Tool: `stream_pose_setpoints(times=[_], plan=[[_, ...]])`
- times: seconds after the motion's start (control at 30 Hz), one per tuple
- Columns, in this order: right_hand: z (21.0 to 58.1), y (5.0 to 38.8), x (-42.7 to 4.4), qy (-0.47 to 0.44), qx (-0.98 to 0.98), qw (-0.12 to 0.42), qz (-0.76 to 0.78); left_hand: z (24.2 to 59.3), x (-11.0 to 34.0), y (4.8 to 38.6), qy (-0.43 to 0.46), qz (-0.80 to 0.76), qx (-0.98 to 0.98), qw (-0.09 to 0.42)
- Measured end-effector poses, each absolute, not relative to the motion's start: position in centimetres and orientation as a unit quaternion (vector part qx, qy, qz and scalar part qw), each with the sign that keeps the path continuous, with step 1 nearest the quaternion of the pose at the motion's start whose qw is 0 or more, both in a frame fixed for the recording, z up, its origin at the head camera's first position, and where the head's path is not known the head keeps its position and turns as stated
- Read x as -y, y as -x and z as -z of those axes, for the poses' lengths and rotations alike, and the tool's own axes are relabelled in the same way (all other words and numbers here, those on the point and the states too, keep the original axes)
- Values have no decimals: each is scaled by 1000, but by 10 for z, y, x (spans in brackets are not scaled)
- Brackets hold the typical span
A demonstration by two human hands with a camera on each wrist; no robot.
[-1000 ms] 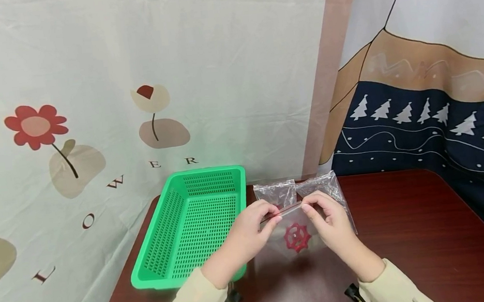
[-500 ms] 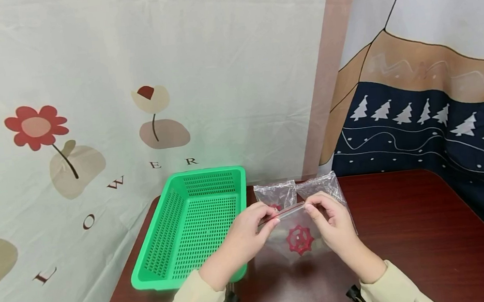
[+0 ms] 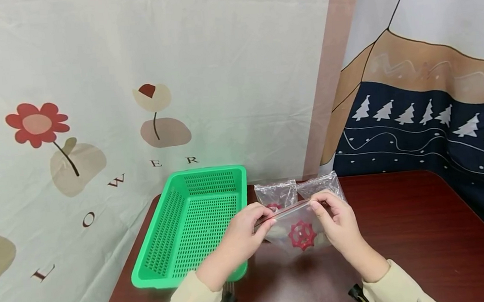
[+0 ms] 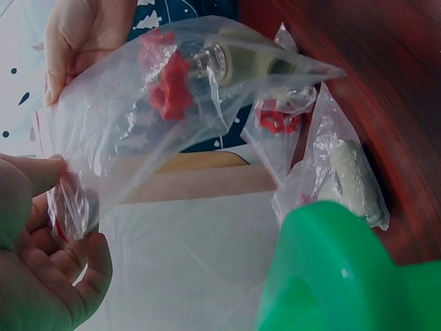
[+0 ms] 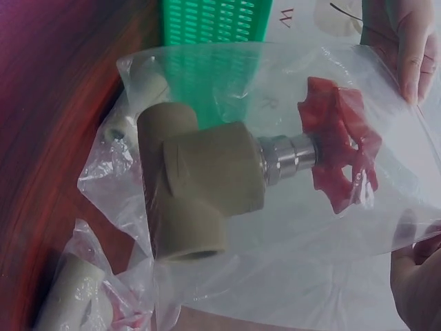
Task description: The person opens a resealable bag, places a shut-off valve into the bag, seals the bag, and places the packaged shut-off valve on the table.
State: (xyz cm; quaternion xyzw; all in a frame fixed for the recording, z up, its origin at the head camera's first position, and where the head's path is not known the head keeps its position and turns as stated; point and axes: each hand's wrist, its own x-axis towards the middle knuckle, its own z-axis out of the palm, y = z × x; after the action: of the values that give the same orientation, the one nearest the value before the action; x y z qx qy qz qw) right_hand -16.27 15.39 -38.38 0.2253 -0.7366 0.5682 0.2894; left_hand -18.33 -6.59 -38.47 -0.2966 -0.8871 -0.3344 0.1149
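Note:
A clear zip bag [image 3: 280, 235] with a red strip along its top edge hangs between both hands. Inside it is a valve [image 5: 207, 172] with a beige pipe body, a metal stem and a red handwheel [image 3: 302, 235]. My left hand [image 3: 245, 231] pinches the top edge at its left end, thumb against fingers. At the other end of that edge, my right hand [image 3: 337, 219] pinches it between thumb and fingers. In the left wrist view the bag spreads out from the left hand [image 4: 52, 241], with the right hand [image 4: 86, 38] above.
To the left stands a green perforated basket [image 3: 239, 190] on the dark red table [image 3: 416, 231]. Behind the hands lie two more clear bags, one at left [image 3: 278, 192] and one at right [image 3: 326, 184]; both hold beige valve parts. A printed cloth [image 3: 234, 74] hangs behind the table.
The right hand has shifted slightly right and the left hand slightly left, so more of the bag's top edge shows between them. The red handwheel has moved a little to the right.

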Motion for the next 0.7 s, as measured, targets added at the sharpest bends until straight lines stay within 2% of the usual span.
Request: stream_pose_setpoints(times=[0.7], plan=[[390,169,-161,-213,721,287,-594,389,84,182,270,339,895,109]])
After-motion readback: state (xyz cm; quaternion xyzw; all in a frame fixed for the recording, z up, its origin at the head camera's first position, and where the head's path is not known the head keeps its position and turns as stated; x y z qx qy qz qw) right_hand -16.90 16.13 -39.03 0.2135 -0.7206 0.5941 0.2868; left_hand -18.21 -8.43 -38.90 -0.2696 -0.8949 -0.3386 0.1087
